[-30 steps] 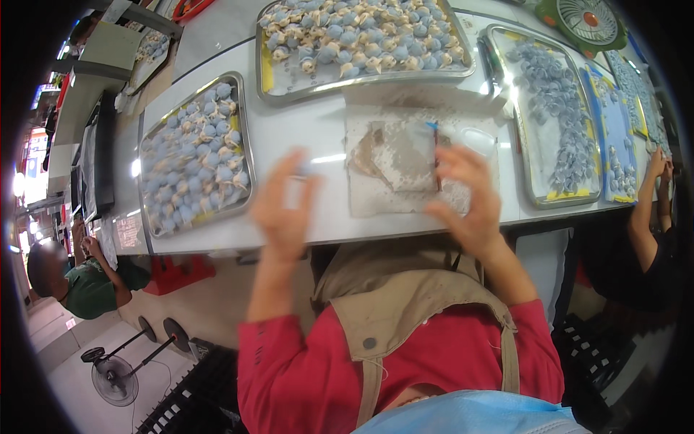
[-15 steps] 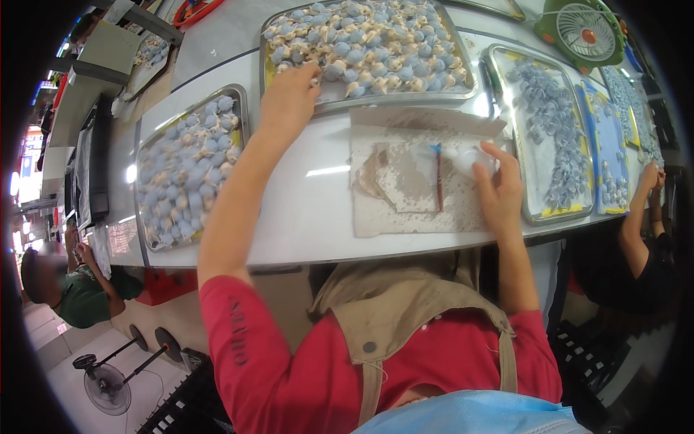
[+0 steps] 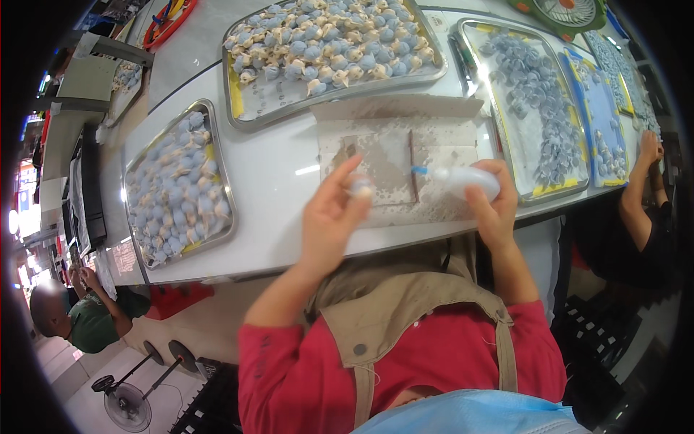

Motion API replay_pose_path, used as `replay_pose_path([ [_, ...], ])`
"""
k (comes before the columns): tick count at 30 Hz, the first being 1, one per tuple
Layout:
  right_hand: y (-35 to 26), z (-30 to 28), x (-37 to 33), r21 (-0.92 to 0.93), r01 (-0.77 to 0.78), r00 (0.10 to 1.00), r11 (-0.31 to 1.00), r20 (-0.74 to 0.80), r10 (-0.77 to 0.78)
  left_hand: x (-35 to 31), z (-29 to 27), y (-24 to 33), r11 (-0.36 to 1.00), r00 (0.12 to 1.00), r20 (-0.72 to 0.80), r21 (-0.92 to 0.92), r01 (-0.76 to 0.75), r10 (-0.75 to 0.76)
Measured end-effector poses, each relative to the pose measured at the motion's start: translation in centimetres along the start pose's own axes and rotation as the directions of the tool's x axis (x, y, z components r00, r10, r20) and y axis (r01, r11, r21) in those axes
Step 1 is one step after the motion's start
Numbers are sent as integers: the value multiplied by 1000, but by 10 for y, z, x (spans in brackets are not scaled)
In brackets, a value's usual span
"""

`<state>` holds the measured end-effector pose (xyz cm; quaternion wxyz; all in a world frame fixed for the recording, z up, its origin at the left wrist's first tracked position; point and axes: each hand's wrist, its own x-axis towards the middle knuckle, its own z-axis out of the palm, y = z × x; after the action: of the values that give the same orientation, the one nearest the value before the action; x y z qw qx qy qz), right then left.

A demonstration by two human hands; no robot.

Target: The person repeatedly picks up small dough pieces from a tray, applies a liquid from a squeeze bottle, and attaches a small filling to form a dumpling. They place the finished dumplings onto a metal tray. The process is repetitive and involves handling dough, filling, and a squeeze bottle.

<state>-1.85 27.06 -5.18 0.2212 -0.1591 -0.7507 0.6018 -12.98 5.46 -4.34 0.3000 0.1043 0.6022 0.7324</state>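
Note:
Between the thumb and fingers of my left hand (image 3: pixel 329 217) is a small blue-grey and cream figure piece (image 3: pixel 361 189), blurred by motion. My right hand (image 3: pixel 495 206) grips a translucent white squeeze bottle (image 3: pixel 463 181), its thin blue nozzle pointing left toward that piece. The two are apart. Both hands hover over a stained cardboard sheet (image 3: pixel 441 148), which has a dark reddish-brown strip on it. Beyond lies a large metal tray (image 3: pixel 267 110) of blue-grey and cream pieces. At the left is a smaller tray (image 3: pixel 230 210) of similar pieces.
Right of the cardboard stands a metal tray (image 3: pixel 528 145) of grey-blue cup-like parts, with a blue tray (image 3: pixel 603 134) beside it. A green fan (image 3: pixel 567 14) is at the far right. Other people sit at the left (image 3: pixel 101 318) and right (image 3: pixel 640 231).
My left hand has come from the large tray back over the cardboard with a figure piece. My right hand has tipped the bottle so its nozzle points left. The whole view has shifted somewhat.

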Motion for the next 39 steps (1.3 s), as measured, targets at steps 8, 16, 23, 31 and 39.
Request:
replay_pose_path([
  [8,-18,-8,-17,-248,322,947,914,70,-315,-28,20,-33,992,998,-24,-115,56,-59],
  [16,-37,0,-19,-380,420,908,824,170,-384,-38,18,-34,986,995,10,-133,96,-95],
  [23,-43,6,-20,-386,403,915,830,198,-352,-41,16,-29,981,992,39,-145,128,-123],
  [31,-40,7,-19,-387,374,927,843,164,-337,-41,16,-30,982,992,46,-143,126,-120],
  [39,-32,-1,-17,-369,373,928,851,126,-352,-36,21,-25,926,971,19,-298,231,-236],
])
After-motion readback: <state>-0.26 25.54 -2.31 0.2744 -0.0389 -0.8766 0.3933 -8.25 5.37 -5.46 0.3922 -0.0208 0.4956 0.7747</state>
